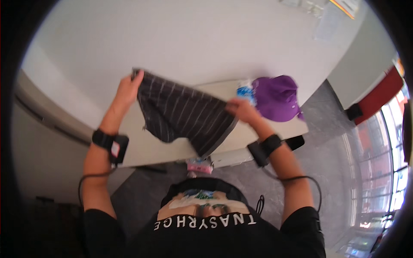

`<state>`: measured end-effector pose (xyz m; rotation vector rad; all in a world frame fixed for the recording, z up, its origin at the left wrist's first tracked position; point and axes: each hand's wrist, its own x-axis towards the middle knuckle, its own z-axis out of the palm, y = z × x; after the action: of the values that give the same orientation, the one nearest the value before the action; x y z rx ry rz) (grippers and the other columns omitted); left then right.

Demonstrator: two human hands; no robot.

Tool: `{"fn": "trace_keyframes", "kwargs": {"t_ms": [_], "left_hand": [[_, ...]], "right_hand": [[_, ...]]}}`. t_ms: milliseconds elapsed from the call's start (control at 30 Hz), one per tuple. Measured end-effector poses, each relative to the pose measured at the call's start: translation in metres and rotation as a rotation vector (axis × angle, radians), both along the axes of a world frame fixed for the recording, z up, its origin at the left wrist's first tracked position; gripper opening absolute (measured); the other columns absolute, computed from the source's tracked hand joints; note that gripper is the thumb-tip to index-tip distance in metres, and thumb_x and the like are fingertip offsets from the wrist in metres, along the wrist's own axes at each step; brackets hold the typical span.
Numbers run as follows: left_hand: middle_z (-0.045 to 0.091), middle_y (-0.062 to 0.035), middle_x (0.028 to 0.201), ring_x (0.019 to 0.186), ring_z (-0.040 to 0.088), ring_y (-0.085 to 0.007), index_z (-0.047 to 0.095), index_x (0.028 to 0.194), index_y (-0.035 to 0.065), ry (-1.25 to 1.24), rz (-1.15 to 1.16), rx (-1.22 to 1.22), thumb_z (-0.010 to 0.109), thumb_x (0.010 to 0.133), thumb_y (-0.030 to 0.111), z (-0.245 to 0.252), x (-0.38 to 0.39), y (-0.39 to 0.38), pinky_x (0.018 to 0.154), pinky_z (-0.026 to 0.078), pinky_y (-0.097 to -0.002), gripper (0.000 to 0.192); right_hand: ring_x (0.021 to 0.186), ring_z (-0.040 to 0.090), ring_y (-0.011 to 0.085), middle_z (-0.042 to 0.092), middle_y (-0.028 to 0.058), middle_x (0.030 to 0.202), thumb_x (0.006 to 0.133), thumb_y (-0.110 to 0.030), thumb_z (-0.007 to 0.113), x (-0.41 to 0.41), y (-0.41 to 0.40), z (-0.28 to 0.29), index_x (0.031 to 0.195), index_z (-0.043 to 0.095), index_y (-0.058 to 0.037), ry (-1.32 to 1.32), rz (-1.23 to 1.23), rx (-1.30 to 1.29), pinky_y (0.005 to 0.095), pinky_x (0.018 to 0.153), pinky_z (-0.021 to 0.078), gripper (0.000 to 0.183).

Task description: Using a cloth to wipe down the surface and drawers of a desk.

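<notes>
A dark striped cloth (180, 111) is stretched between my two hands above a pale table (138, 146). My left hand (128, 88) pinches its upper left corner, thumb on top. At the cloth's right end, my right hand (243, 110) grips the upper edge; its fingers are slightly blurred. The lower edge hangs unevenly, with one part drooping on the left and a longer flap towards the table's front edge. Just beyond my right hand lie a purple hat (277, 98) and a blue and white packet (246, 90).
A white wall (193, 38) rises behind the table. Below the front edge, a pink package (200, 167) shows near an open drawer (230, 158). Grey tiled floor (322, 122) lies to the right, with a large window (377, 154) beyond. Each forearm carries a strapped device with a cable.
</notes>
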<state>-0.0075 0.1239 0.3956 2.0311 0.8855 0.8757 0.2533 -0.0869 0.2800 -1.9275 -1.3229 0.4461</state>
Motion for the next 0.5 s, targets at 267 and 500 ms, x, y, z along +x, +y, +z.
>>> {"fn": "trace_keyframes", "kwargs": {"t_ms": [267, 500], "left_hand": [[0.056, -0.0036, 0.09, 0.083, 0.048, -0.0124, 0.054, 0.095, -0.0001, -0.033, 0.105, -0.171, 0.056, 0.076, 0.039, 0.022, -0.033, 0.099, 0.074, 0.037, -0.029, 0.043], [0.055, -0.0067, 0.095, 0.088, 0.051, -0.0153, 0.052, 0.098, -0.0001, -0.527, -0.13, -0.277, 0.051, 0.082, 0.02, 0.051, -0.092, 0.092, 0.082, 0.037, -0.0321, 0.026]], "right_hand": [[0.065, 0.058, 0.0195, 0.061, 0.0108, 0.071, 0.067, -0.031, 0.063, 0.014, 0.101, 0.085, 0.083, 0.062, -0.006, -0.232, -0.125, 0.242, 0.0299, 0.062, 0.0449, 0.03], [0.066, 0.048, 0.0049, 0.057, -0.0018, 0.071, 0.072, -0.018, 0.063, -0.018, 0.091, 0.154, 0.086, 0.06, -0.0014, -0.291, -0.016, 0.373, 0.0194, 0.061, 0.0398, 0.022]]}}
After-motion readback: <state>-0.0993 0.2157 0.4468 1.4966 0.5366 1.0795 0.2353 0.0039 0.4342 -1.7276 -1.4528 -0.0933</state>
